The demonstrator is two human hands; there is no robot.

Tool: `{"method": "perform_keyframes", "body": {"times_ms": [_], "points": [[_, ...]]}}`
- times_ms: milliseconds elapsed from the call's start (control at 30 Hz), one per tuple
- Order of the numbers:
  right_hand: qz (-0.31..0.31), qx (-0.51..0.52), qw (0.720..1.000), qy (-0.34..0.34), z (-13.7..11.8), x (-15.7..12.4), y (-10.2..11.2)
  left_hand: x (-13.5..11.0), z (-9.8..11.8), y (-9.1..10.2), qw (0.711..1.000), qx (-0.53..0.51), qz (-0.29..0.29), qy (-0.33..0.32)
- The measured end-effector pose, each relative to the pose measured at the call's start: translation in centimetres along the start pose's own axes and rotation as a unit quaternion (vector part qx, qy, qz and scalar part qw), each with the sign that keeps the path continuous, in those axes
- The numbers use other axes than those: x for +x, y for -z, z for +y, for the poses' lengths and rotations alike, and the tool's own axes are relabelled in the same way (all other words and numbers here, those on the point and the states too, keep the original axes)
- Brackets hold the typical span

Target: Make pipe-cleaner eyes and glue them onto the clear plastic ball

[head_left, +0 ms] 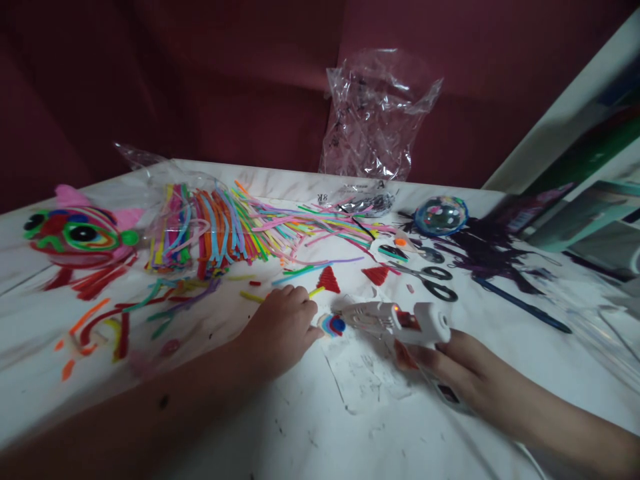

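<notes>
- Dark red backdrop (240, 80): behind the table, with visible folds.
- White marbled table (240, 427): grey-veined top bearing all the craft supplies; small dark specks toward the near edge.
- Chenille stems (215, 223): large multicoloured spread, partly under clear plastic, loose ends reaching right.
- Clear plastic bag (375, 127): crumpled, upright against the backdrop; print mostly illegible.
- Animal-shaped figure (83, 233): multicoloured, far left, with pink projections.
- Hot glue gun (385, 319): right of centre, above the table; long axis of the barrel nearly level across the view, nozzle pointing left at the striped piece, handle running down toward the wearer. Small orange light glowing. Handle largely hidden by fingers; cord cut off below.
- Right hand (453, 363): wrapped around the glue gun's handle; trigger finger hard to make out.
- Left hand (285, 323): fingers curled, a fingertip at the striped piece's edge; cannot tell whether it pinches.
- Scissors (433, 279): black-handled, lying beyond the glue gun.
- Red triangles (328, 280): two, beyond the left hand.
- Striped piece (330, 325): curved bands, blue round end, just beside the nozzle.
- Right-edge items: blurred, cut off.
</notes>
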State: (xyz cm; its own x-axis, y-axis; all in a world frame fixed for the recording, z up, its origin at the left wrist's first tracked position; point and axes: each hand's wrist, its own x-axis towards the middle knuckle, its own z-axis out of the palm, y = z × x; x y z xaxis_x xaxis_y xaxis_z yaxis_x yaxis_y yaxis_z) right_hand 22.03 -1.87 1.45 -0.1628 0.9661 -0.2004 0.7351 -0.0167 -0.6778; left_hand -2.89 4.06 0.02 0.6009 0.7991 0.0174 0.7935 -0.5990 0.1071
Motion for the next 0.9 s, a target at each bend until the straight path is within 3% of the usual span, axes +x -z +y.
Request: {"method": "perform_keyframes", "body": {"times_ms": [133, 600, 900], "points": [[0.029, 0.007, 0.999, 0.013, 0.1, -0.2, 0.2, 0.0, -0.1, -0.1, 1.0, -0.001, 0.005, -0.001], [0.001, 0.018, 0.999, 0.043, -1.2, 0.4, -0.6, 0.2, -0.2, 0.1, 1.0, -0.03, 0.001, 0.01], [0.004, 0.026, 0.998, 0.049, -1.6, -0.1, -1.6, 0.4, -1.6, -0.1, 0.995, -0.088, -0.008, -0.039]]}}
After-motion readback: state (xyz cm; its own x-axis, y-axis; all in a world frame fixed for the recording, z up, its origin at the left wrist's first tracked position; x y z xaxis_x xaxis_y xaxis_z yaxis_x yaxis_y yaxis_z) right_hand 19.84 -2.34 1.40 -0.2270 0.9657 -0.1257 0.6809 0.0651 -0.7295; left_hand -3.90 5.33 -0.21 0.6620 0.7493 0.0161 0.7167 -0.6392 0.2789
